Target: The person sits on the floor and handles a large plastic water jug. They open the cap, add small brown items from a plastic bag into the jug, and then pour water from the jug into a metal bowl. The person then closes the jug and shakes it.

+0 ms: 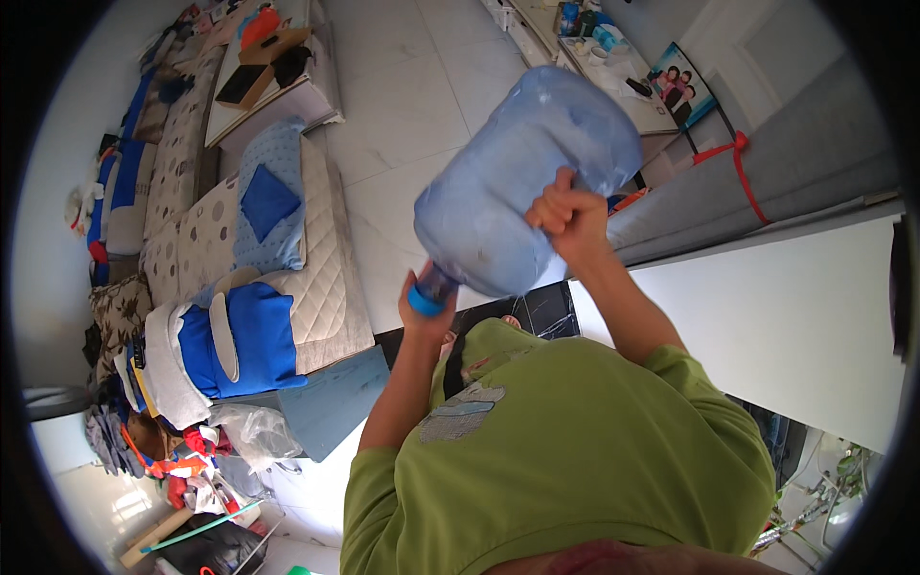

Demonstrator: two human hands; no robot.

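A large translucent blue plastic water jug (489, 187) is held tilted in front of my body, its base pointing away to the upper right. Its narrow neck, with a bright blue cap (425, 303), points back toward me at lower left. My left hand (431, 325) wraps around the neck by the cap. Against the jug's right side, my right hand (571, 219) has its fingers curled into a grip; the part under those fingers is hidden. No liquid can be made out inside.
On the left stands a sofa (334, 273) with a light blue pillow (255, 151) and a blue cushion (262, 330). A coffee table (287, 104) holds an open cardboard box (248, 83). At right are a grey curtain (805, 180) and a white panel (747, 309). Pale tiles (388, 172) cover the floor.
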